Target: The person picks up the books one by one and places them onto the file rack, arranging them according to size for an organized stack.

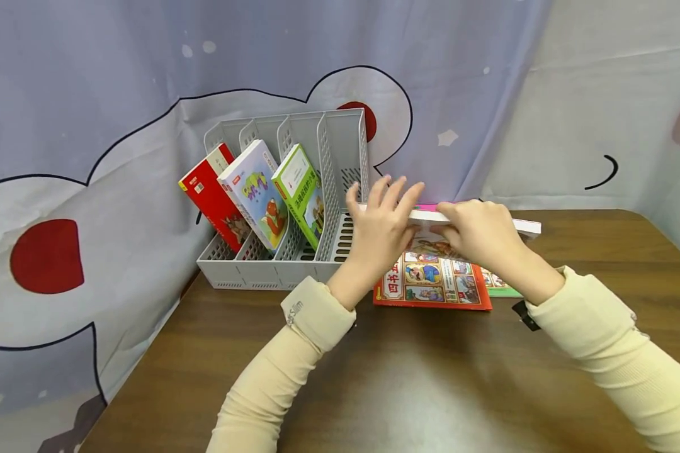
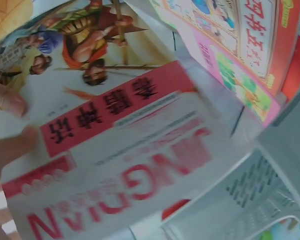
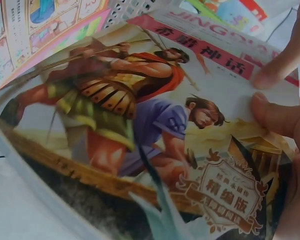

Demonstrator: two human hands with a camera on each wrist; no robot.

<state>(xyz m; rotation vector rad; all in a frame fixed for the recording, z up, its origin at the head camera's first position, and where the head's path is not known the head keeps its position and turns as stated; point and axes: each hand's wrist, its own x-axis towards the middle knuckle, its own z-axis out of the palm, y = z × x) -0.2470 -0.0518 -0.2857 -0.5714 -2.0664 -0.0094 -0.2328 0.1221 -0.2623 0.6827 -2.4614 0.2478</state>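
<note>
Both hands hold a paperback book (image 1: 527, 228) up off the table, its top page edge facing the head camera. Its cover (image 3: 155, 100) shows ancient warriors, and a red title band (image 2: 110, 107) crosses it. My right hand (image 1: 481, 233) grips the book near its middle, thumb on the cover. On the left part, my left hand (image 1: 379, 226) has its thumb against the cover and its fingers spread over the upper edge. Below lies a red picture-covered book (image 1: 436, 286), partly hidden by the held book. A green-edged book (image 1: 505, 291) shows from under it.
Left of the hands stands a grey perforated file rack (image 1: 260, 274) with upright dividers. Leaning in its slots are a red book (image 1: 212, 198), a pale lavender book (image 1: 257, 195) and a green book (image 1: 303, 195). A patterned curtain (image 1: 459, 94) hangs behind the wooden table (image 1: 402, 377).
</note>
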